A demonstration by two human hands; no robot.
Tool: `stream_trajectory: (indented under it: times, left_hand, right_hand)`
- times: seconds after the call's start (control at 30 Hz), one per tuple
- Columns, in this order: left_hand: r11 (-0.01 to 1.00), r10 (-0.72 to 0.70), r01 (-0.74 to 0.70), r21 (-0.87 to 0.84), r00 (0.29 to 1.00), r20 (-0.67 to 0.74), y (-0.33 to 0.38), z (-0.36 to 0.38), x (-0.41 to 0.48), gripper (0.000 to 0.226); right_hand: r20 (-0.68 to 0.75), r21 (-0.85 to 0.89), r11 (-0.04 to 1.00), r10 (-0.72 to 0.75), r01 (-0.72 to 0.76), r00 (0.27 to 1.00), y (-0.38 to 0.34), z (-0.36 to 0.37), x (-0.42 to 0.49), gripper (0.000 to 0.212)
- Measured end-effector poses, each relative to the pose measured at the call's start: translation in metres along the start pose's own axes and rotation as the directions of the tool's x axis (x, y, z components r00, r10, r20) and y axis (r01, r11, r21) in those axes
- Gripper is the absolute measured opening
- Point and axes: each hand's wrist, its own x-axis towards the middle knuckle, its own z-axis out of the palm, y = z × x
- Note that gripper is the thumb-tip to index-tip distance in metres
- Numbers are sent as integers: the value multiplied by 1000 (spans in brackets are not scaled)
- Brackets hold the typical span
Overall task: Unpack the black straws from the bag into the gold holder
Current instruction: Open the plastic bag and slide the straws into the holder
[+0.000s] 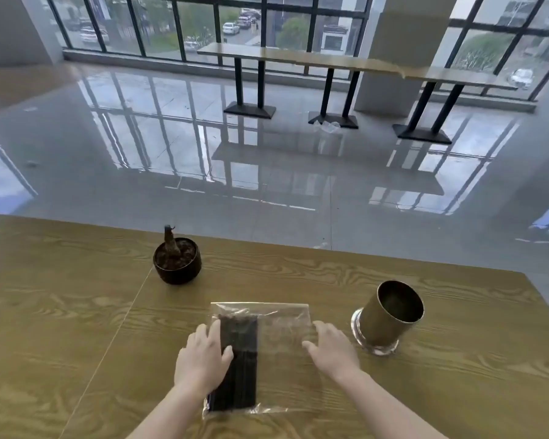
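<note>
A clear plastic bag point(282, 324) lies flat on the wooden table point(76, 343) in front of me. A bundle of black straws point(240, 359) fills its left half. My left hand point(202, 359) rests on the bag's left side, fingers over the straws and thumb lying across them. On the bag's right edge lies my right hand point(332, 348), its fingers spread and relaxed. The gold holder point(389, 315), a cylinder on a clear glass base, stands just right of the bag, and no straws show in what I see of its inside.
A small black pot point(177, 261) with a bare plant stump stands at the table's far edge, left of the bag. Beyond the table lies a glossy grey floor with a long bar table point(330, 61) by the windows.
</note>
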Motion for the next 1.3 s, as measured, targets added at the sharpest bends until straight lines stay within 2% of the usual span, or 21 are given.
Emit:
stream_trajectory:
  times: [0.17, 0.33, 0.4, 0.5, 0.63, 0.7, 0.87, 1.0, 1.07, 1.13, 1.2, 1.3]
  left_hand:
    - [983, -160, 172, -58, 973, 166, -15, 26, -17, 49]
    - [958, -200, 227, -173, 966, 163, -10, 35, -12, 40]
    - [930, -234, 273, -245, 956, 178, -4, 36, -8, 48]
    - [804, -361, 424, -417, 905, 223, 2, 38, -2, 67]
    - [642, -476, 554, -530, 830, 292, -2, 38, 3, 75]
    - [580, -482, 571, -581, 816, 320, -2, 39, 4, 68]
    - [444, -457, 545, -711, 820, 344, 2, 41, 1, 21]
    - [312, -402, 518, -797, 832, 383, -2, 40, -1, 17]
    - [258, -388, 496, -829, 839, 381, -4, 38, -2, 16]
    - [193, -376, 474, -859, 845, 381, -4, 33, -3, 14]
    - [106, -342, 450, -887, 854, 393, -1, 27, -3, 14]
    - [-84, -234, 419, -904, 873, 427, 5, 14, -2, 16]
  right_hand:
    - [84, 36, 988, 144, -147, 986, 8, 16, -4, 55]
    - [136, 41, 971, 230, -237, 964, 10, 25, 0, 55]
    - [156, 110, 952, 268, -287, 951, 9, 29, 2, 62]
    - [182, 245, 904, 313, -351, 932, 6, 31, 4, 61]
    - [218, 396, 823, 345, -406, 913, 7, 33, 3, 35]
    - [231, 432, 796, 356, -424, 905, 9, 35, 2, 31]
    - [262, 496, 754, 342, -430, 902, 16, 44, -2, 9]
    - [176, 419, 832, 318, -363, 932, 22, 45, -6, 8]
    - [159, 467, 816, 302, -341, 940, 25, 44, -6, 10]
    - [167, 599, 726, 297, -336, 940, 24, 41, -5, 10]
    - [173, 752, 581, 279, -310, 944, 18, 31, -4, 8]
    - [80, 877, 448, 220, -174, 972, 4, 6, -3, 8]
